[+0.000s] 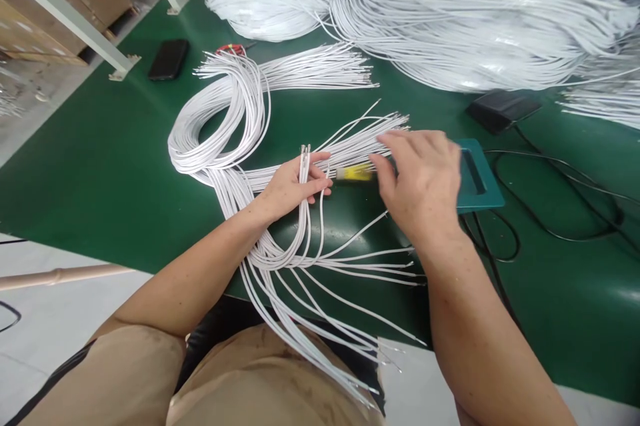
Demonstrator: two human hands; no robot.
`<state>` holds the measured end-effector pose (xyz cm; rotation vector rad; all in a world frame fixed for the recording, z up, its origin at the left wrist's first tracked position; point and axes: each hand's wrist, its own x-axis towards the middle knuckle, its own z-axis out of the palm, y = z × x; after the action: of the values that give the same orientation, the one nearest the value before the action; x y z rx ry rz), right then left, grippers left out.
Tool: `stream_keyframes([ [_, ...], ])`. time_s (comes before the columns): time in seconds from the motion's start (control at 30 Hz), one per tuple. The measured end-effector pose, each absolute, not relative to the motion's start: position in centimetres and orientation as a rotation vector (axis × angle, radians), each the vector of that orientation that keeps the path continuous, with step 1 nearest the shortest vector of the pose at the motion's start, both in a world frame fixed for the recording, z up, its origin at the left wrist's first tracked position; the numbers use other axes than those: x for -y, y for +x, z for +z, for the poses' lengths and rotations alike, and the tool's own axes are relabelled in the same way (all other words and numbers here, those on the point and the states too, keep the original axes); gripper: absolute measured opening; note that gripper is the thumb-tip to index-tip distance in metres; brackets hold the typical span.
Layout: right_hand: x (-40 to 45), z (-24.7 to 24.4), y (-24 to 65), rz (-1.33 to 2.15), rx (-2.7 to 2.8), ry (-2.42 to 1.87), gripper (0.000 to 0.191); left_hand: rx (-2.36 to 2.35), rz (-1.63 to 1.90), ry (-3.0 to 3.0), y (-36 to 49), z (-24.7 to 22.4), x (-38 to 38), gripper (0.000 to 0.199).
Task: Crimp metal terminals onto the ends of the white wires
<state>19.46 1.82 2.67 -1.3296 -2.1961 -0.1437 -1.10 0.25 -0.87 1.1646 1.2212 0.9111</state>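
My left hand [295,183] is closed around several white wires, whose metal-tipped ends stick up above its fingers. One more wire end passes by its thumb and fingertips. To the right, my right hand [417,169] hovers with thumb and fingers apart, holding nothing visible. Between the hands lies a small yellow piece with a clear end [355,173], blurred. A coiled bundle of white wires [200,126] lies left of centre, with straight ends fanning right behind my hands. Loose wire ends [350,266] spread over the table's near edge.
Large heaps of white wires [450,13] cover the back of the green table [100,179]. A black phone-like object [169,59] lies at the back left. Right of my right hand are a teal tray [483,176], a black device [503,110] and dark cables. Metal posts stand at the left edge.
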Motion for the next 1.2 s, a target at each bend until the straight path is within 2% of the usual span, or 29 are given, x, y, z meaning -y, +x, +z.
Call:
stream_keyframes([
  [0.1,-0.4,3.2,17.5,0.214,2.402,-0.852,0.028,-1.139,0.959,1.139,-1.4,-1.1,-0.3,0.041],
  [0.2,1.2,3.2,15.7,0.307,2.665,-0.708,0.032,-1.112,0.983,1.108,-1.6,-1.2,-0.4,0.033],
  [0.3,2.0,3.1,14.8,0.421,2.892,-0.93,0.032,-1.114,0.948,1.107,-2.0,-1.1,-0.4,0.035],
  [0.37,2.1,3.2,14.7,0.693,2.898,-1.152,0.034,-1.116,0.911,1.139,-2.4,-0.9,-0.5,0.039],
  [0.5,1.3,3.3,15.1,1.27,2.526,-1.357,0.03,-1.077,0.845,1.175,-3.1,-0.5,-0.6,0.047],
  [0.6,0.7,3.2,15.4,1.487,2.307,-1.357,0.026,-1.053,0.843,1.104,-3.2,-0.2,-0.7,0.056],
  [0.73,0.3,3.4,15.9,1.518,2.236,-1.428,0.025,-1.047,0.855,1.058,-3.2,-0.1,-0.6,0.057],
  [0.9,-0.4,3.6,16.5,1.306,1.933,-1.445,0.026,-1.096,0.908,1.111,-2.6,-0.5,-0.2,0.061],
  [1.0,-0.6,3.5,16.4,1.368,1.694,-1.423,0.022,-1.085,0.944,1.124,-2.0,-0.6,0.2,0.066],
  [1.2,-0.6,3.1,15.9,1.514,1.462,-1.349,0.03,-1.114,0.958,1.218,-1.5,-0.5,0.5,0.07],
])
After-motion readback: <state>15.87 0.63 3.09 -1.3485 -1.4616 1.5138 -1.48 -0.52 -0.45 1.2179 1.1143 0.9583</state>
